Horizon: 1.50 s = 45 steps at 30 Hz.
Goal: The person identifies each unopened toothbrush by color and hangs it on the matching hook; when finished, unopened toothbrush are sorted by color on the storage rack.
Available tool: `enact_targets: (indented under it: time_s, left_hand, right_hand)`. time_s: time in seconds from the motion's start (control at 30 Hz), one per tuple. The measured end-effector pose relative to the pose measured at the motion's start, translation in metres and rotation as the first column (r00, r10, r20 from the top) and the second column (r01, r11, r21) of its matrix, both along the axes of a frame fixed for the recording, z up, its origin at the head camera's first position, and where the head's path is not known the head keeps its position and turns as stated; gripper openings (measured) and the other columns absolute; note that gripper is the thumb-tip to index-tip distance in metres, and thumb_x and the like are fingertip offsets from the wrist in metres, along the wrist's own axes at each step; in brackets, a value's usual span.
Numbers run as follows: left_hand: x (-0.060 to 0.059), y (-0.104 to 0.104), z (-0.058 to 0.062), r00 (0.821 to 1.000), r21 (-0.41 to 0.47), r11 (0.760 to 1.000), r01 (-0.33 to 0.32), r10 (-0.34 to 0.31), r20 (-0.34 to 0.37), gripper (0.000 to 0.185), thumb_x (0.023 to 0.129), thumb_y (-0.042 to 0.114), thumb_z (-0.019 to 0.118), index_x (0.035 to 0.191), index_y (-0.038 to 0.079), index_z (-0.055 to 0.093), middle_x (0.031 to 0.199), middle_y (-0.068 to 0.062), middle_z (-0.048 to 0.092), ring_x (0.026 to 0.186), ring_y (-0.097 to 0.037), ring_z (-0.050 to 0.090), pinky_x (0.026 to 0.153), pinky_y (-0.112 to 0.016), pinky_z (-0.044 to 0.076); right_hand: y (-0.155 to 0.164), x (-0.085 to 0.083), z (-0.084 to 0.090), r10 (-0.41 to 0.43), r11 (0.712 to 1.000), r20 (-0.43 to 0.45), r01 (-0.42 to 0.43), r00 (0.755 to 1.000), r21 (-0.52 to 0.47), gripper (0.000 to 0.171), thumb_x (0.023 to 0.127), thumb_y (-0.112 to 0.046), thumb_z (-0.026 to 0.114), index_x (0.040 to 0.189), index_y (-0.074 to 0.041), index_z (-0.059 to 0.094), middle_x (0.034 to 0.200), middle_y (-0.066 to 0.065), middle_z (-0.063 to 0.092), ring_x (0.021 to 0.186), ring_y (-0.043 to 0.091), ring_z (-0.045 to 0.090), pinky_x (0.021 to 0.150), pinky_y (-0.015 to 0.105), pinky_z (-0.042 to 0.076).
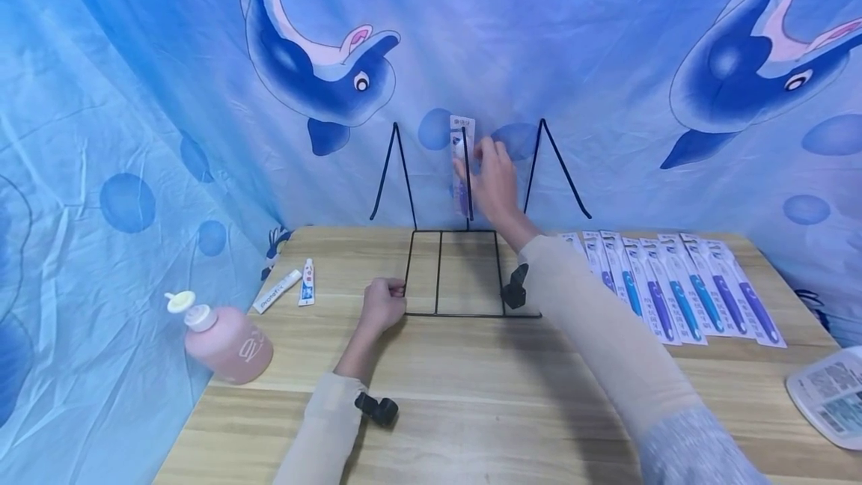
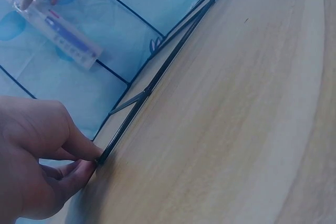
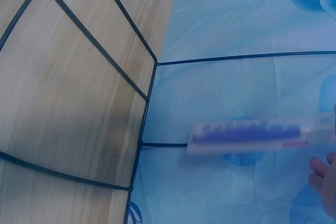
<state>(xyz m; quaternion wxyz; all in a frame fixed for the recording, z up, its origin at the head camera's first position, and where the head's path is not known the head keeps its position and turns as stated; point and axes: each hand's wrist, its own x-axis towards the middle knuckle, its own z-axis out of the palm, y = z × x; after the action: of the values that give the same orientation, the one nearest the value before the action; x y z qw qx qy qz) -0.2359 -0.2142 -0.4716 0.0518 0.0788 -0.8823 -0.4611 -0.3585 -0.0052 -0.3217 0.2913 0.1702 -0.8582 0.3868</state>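
My right hand (image 1: 497, 182) pinches a packaged toothbrush (image 1: 462, 124) with a purple handle, held upright at the middle prong of a black wire rack (image 1: 437, 275). That prong's front leg crosses over the package in the head view. In the right wrist view the pack (image 3: 241, 134) is blurred, and the fingers show only at the edge. Low at the rack's near left corner, my left hand (image 1: 384, 305) grips the wire between thumb and fingers. The left wrist view shows this left hand (image 2: 44, 156) close up, its fingertips on the bar.
Several packaged toothbrushes (image 1: 656, 298) lie in a row at right. On the left are a pink pump bottle (image 1: 232, 346), a white tube (image 1: 277, 291) and a small toothpaste tube (image 1: 307, 284). A white container (image 1: 828, 395) stands at the right edge. A blue dolphin curtain (image 1: 592, 36) hangs behind.
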Motion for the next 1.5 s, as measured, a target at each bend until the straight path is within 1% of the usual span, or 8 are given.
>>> enact_targets:
  time_s: [0.27, 0.53, 0.7, 0.8, 0.97, 1.13, 1.37, 1.5]
  left_hand:
    - [0.0, 0.001, 0.0, 1.0, -0.019, 1.0, 0.004, -0.004, 0.003, 0.043, 0.073, -0.013, 0.056, 0.115, -0.009, 0.068, 0.095, -0.015, 0.068, 0.09, -0.027, 0.064, 0.084, -0.037, 0.057]
    - [-0.001, 0.0, -0.002, 1.0, -0.01, 1.0, -0.005, 0.005, 0.007, 0.044, 0.074, -0.013, 0.056, 0.116, -0.009, 0.067, 0.097, -0.016, 0.068, 0.091, -0.027, 0.064, 0.085, -0.037, 0.057]
    - [-0.001, 0.0, 0.001, 1.0, 0.011, 1.0, -0.005, 0.005, 0.019, 0.043, 0.076, -0.013, 0.056, 0.118, -0.01, 0.065, 0.1, -0.017, 0.067, 0.093, -0.028, 0.063, 0.087, -0.037, 0.056]
    - [-0.002, 0.0, 0.001, 1.0, 0.013, 1.0, -0.01, 0.01, 0.022, 0.043, 0.076, -0.013, 0.057, 0.118, -0.009, 0.066, 0.1, -0.017, 0.067, 0.093, -0.028, 0.063, 0.087, -0.036, 0.056]
    - [-0.002, 0.001, -0.001, 0.999, 0.022, 1.0, -0.013, 0.013, 0.034, 0.043, 0.077, -0.013, 0.057, 0.118, -0.008, 0.066, 0.099, -0.016, 0.067, 0.093, -0.027, 0.063, 0.086, -0.035, 0.056]
    - [-0.001, 0.003, -0.002, 0.999, 0.039, 0.999, -0.016, 0.014, 0.039, 0.044, 0.076, -0.014, 0.056, 0.119, -0.008, 0.066, 0.1, -0.016, 0.067, 0.093, -0.027, 0.062, 0.085, -0.034, 0.056]
    - [-0.001, 0.003, -0.002, 0.999, 0.017, 1.0, -0.024, 0.023, 0.025, 0.044, 0.076, -0.014, 0.055, 0.118, -0.007, 0.067, 0.097, -0.015, 0.067, 0.092, -0.027, 0.062, 0.085, -0.035, 0.057]
    - [-0.001, 0.001, -0.003, 1.0, -0.002, 1.0, -0.02, 0.02, 0.007, 0.044, 0.075, -0.013, 0.055, 0.116, -0.007, 0.068, 0.095, -0.015, 0.067, 0.09, -0.027, 0.063, 0.084, -0.036, 0.057]
  right_hand:
    - [0.025, 0.002, -0.014, -0.051, 0.993, 0.05, 0.045, 0.997, 0.111, 0.058, 0.087, -0.049, 0.072, 0.122, -0.005, 0.058, 0.112, 0.014, 0.057, 0.093, 0.028, 0.057, 0.072, 0.039, 0.05]
    - [0.086, -0.006, -0.039, -0.064, 0.985, 0.159, 0.036, 0.985, 0.171, 0.062, 0.09, -0.043, 0.071, 0.132, 0.0, 0.054, 0.126, 0.022, 0.054, 0.098, 0.035, 0.057, 0.075, 0.046, 0.052]
    - [0.136, -0.012, -0.058, -0.153, 0.967, 0.324, 0.074, 0.933, 0.245, 0.062, 0.095, -0.043, 0.063, 0.136, 0.002, 0.051, 0.134, 0.027, 0.05, 0.116, 0.043, 0.052, 0.091, 0.057, 0.048]
    - [0.161, -0.014, -0.074, -0.214, 0.945, 0.368, 0.096, 0.905, 0.314, 0.057, 0.097, -0.041, 0.061, 0.127, 0.008, 0.056, 0.125, 0.03, 0.054, 0.111, 0.045, 0.054, 0.09, 0.058, 0.048]
    - [0.184, -0.013, -0.097, -0.3, 0.894, 0.473, 0.072, 0.828, 0.441, 0.042, 0.094, -0.036, 0.064, 0.089, 0.006, 0.062, 0.078, 0.017, 0.057, 0.067, 0.029, 0.055, 0.055, 0.039, 0.048]
    - [0.189, -0.011, -0.113, -0.361, 0.862, 0.539, 0.051, 0.761, 0.504, 0.034, 0.091, -0.03, 0.068, 0.078, 0.0, 0.06, 0.063, 0.008, 0.051, 0.053, 0.022, 0.05, 0.045, 0.031, 0.037]
    - [0.185, -0.006, -0.122, -0.406, 0.852, 0.559, 0.077, 0.723, 0.518, 0.03, 0.093, -0.024, 0.063, 0.093, 0.005, 0.064, 0.077, 0.016, 0.059, 0.064, 0.028, 0.056, 0.053, 0.037, 0.042]
    - [0.181, -0.005, -0.122, -0.421, 0.847, 0.539, 0.102, 0.729, 0.522, 0.028, 0.094, -0.022, 0.06, 0.094, 0.006, 0.063, 0.078, 0.017, 0.06, 0.065, 0.028, 0.056, 0.052, 0.037, 0.043]
